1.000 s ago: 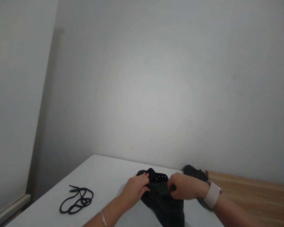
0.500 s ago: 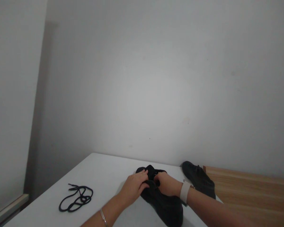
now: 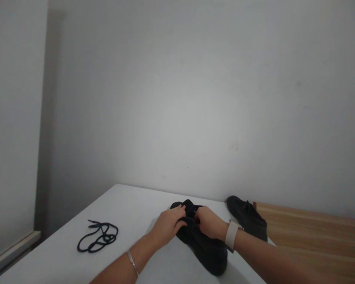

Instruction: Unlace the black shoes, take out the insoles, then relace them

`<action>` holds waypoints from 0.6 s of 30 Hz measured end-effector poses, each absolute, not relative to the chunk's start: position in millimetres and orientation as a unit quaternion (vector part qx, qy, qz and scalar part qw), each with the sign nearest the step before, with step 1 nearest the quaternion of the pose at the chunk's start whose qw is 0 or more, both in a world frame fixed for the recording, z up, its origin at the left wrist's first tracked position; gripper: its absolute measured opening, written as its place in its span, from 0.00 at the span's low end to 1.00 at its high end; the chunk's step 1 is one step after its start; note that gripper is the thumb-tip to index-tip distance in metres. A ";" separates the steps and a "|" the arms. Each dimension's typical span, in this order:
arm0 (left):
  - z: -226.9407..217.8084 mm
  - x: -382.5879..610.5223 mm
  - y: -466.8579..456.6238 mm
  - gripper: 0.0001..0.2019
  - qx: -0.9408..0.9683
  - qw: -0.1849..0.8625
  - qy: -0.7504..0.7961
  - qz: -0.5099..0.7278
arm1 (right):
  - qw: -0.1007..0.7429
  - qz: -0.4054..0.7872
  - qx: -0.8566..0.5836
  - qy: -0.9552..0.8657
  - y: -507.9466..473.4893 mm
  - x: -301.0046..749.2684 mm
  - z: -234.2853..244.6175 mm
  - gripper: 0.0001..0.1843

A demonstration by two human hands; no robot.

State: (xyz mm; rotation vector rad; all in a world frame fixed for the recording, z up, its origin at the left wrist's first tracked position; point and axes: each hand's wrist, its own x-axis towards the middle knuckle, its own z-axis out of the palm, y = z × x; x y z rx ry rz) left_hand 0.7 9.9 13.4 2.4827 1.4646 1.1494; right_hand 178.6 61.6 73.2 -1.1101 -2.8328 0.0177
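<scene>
A black shoe point(image 3: 205, 248) lies on the white table point(image 3: 127, 213) in front of me, its far end pointing at the wall. My left hand point(image 3: 168, 225) rests on the shoe's far left side, fingers curled onto its upper edge. My right hand point(image 3: 208, 223), a pale watch at its wrist, is closed over the far top of the same shoe, right beside the left hand. What the fingertips pinch is hidden in the dark material.
A second black shoe point(image 3: 248, 217) lies at the right, by the seam with a wooden tabletop point(image 3: 313, 232). A loose black lace point(image 3: 99, 240) lies coiled on the white table to the left. A plain wall stands close behind.
My right hand has moved left from the shoe's right side to meet the left hand at its far end. The left hand has stayed on the shoe. The camera shifted a little.
</scene>
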 end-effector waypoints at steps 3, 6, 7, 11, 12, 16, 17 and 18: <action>12.8 0.8 10.3 0.05 0.801 0.019 0.467 0.373 | 0.053 0.014 -0.348 -0.936 65.6 176.7 67.9 0.13; 13.5 1.5 9.9 0.05 0.802 0.019 0.465 0.374 | 0.048 0.016 -0.330 -0.943 69.3 176.9 64.9 0.13; 14.4 1.5 9.5 0.05 0.802 0.021 0.464 0.375 | 0.038 0.014 -0.326 -0.945 69.7 177.3 65.5 0.13; 20.5 -2.8 7.9 0.05 0.807 0.065 0.442 0.386 | -0.043 0.022 -0.297 -0.954 66.9 181.4 79.6 0.15; 22.2 -5.3 7.7 0.05 0.804 0.089 0.435 0.395 | -0.060 0.026 -0.287 -0.956 65.4 183.3 85.9 0.15; 26.3 -17.5 9.5 0.04 0.770 0.220 0.407 0.439 | -0.064 0.017 -0.250 -0.966 56.4 192.1 114.9 0.11; 26.4 -20.1 10.3 0.04 0.761 0.254 0.397 0.447 | -0.065 0.012 -0.243 -0.968 53.5 193.8 120.9 0.12; 26.2 -22.1 11.3 0.04 0.751 0.284 0.386 0.454 | -0.074 0.009 -0.237 -0.969 50.5 194.7 125.4 0.15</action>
